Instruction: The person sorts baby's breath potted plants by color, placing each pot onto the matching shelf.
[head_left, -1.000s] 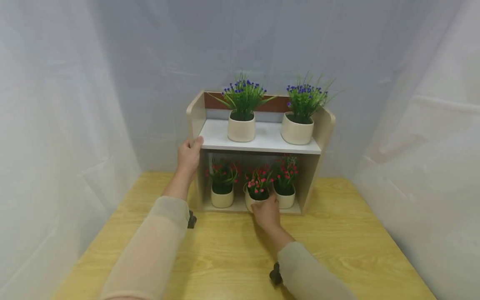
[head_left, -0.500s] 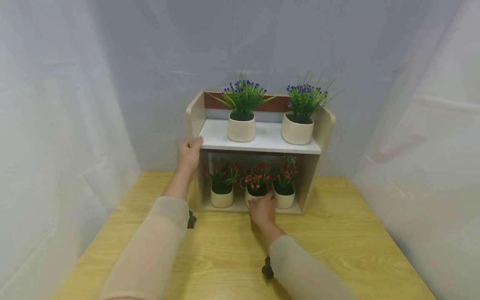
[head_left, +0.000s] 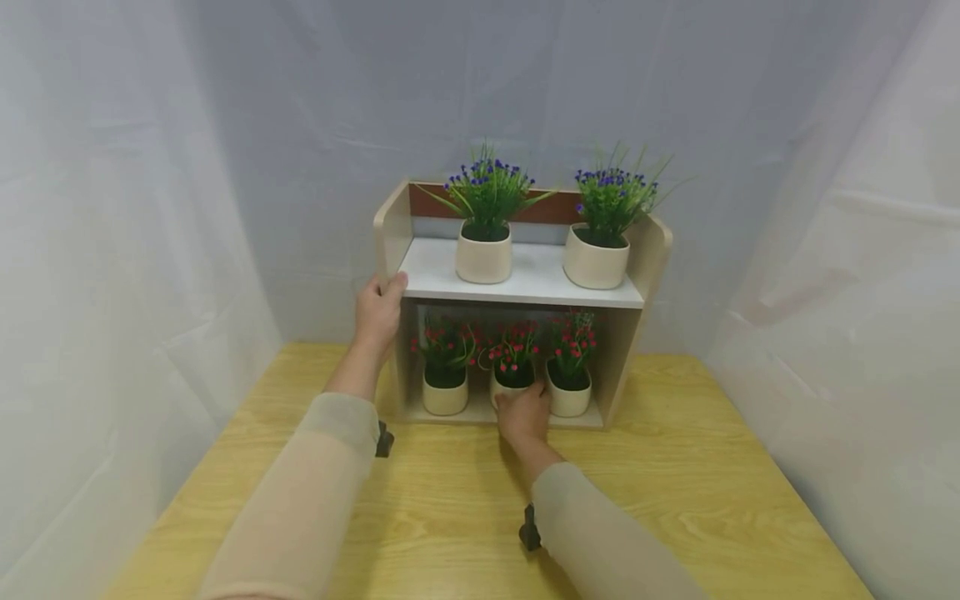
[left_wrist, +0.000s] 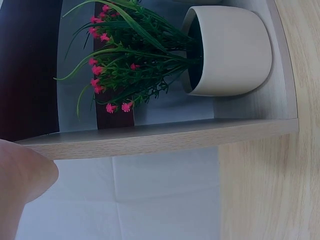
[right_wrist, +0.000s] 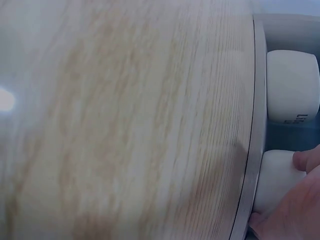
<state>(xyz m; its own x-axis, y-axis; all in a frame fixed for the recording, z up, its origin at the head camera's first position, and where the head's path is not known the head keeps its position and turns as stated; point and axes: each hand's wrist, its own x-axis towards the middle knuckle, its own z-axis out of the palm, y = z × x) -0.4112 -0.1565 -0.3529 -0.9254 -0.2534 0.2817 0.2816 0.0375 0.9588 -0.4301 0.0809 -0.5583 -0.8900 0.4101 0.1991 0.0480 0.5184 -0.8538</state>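
Observation:
In the head view, a two-tier shelf stands on the table. My left hand grips its left side panel at the height of the upper board, thumb over the front edge. On the lower tier, my right hand holds the middle potted plant, a cream pot with red flowers. The right wrist view shows thumb and fingers around that white pot, just behind the shelf's front edge. Red-flowered potted plants flank it on the left and right.
On the upper tier stand two purple-flowered potted plants, one near the middle and one at the right. The wood-grain table extends in front of the shelf. Pale curtains hang around the sides and back.
My right hand has moved the middle potted plant slightly back and left into line with its neighbours on the lower tier. The left hand has stayed on the side panel.

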